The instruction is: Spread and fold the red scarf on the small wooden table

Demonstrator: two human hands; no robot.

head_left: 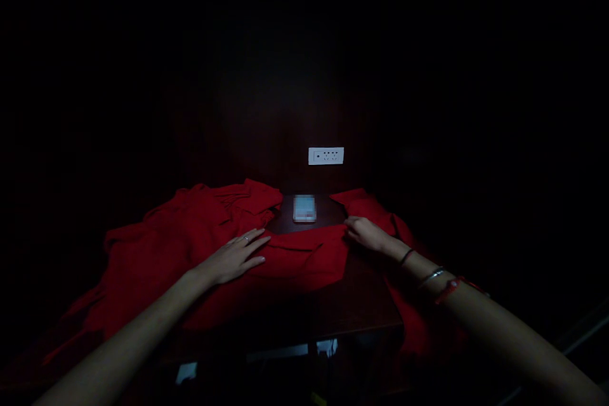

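head view is very dark, but i can see the red cloth (190, 247) spread over the dark table (352, 304), with my left hand (235, 258) lying flat on it, fingers spread. my right hand (366, 235) pinches a fold at the cloth's edge, fingers closed on it. beyond them a small pale phone-like object (304, 208) lies on the table under a white wall socket (326, 156).

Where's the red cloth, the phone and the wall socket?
red cloth (166, 254): head view, the wide left part.
phone (304, 208): head view, middle of its face.
wall socket (326, 156): head view, middle of the white plate.
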